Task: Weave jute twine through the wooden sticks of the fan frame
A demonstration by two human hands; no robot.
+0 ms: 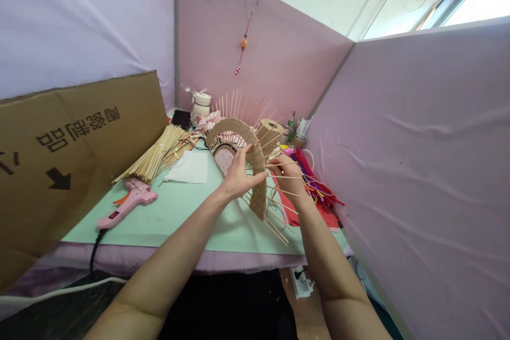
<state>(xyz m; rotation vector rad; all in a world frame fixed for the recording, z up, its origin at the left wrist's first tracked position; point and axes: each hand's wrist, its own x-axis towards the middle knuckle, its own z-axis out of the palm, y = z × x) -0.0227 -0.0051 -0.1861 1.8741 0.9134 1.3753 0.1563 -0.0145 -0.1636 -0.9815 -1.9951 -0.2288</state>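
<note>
A curved woven band (pixel 260 191) of tan cord stands tilted over the table, with thin wooden sticks (pixel 283 207) fanning out from its outer edge. My left hand (pixel 238 172) grips the band at its inner side, thumb across it and fingers behind. On the band's right, my right hand (pixel 287 175) is closed among the sticks, its fingertips close to the weave. What those fingertips pinch is hidden. Loose cord hangs below them. Behind the band sits a roll of tan cord (pixel 268 133). A pink dotted piece (pixel 223 159) shows inside the arch.
To the left lie a stick bundle (pixel 153 154), a white cloth (pixel 187 167) and a pink glue gun (pixel 129 204) beside a cardboard sheet (pixel 79 154). A white jar (pixel 201 108) stands at the back. Coloured pipe cleaners (pixel 319 186) and red sheets (pixel 327 217) are at right.
</note>
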